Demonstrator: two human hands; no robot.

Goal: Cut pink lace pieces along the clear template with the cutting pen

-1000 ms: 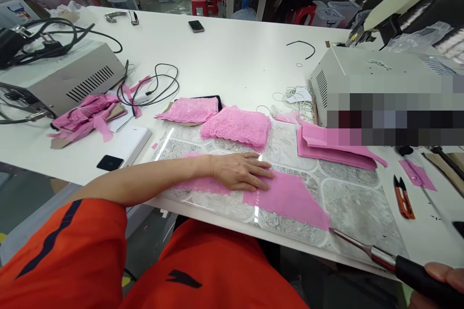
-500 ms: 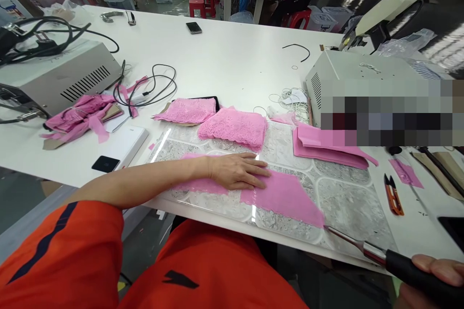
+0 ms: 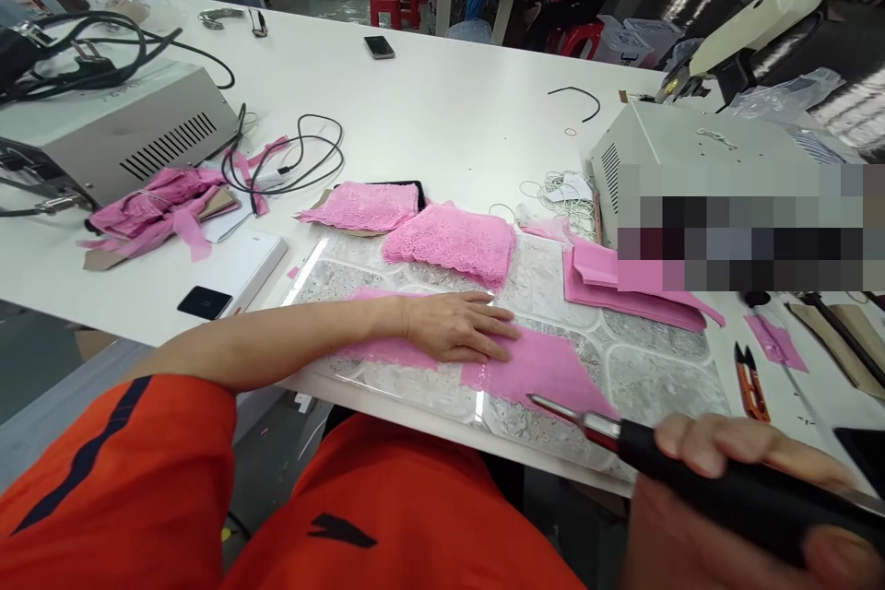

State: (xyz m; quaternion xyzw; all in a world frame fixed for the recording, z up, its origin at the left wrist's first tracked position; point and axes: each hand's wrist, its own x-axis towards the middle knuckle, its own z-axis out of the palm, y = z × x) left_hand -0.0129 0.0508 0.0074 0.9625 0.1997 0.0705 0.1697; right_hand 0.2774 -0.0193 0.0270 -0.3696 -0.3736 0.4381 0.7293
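Observation:
My left hand (image 3: 462, 328) lies flat, fingers stretched out, pressing a pink lace strip (image 3: 546, 371) onto a patterned glossy tile (image 3: 664, 369). My right hand (image 3: 733, 498) is wrapped round the black handle of a metal-tipped cutting tool (image 3: 587, 421). Its thin tip lies over the lower right edge of the lace strip. Two folded stacks of pink lace (image 3: 453, 241) sit just beyond my left hand.
Grey machine boxes stand at the left (image 3: 117, 134) and right (image 3: 664, 152). Flat pink fabric pieces (image 3: 608, 281), orange snips (image 3: 750, 380), loose cables (image 3: 290, 157), pink scraps (image 3: 156, 212) and a phone (image 3: 380, 46) lie on the white table. Another person sits at a far table.
My right hand has swung the tool leftwards and up from the table's right edge, so its tip now sits on the lace strip. My left hand has stayed put.

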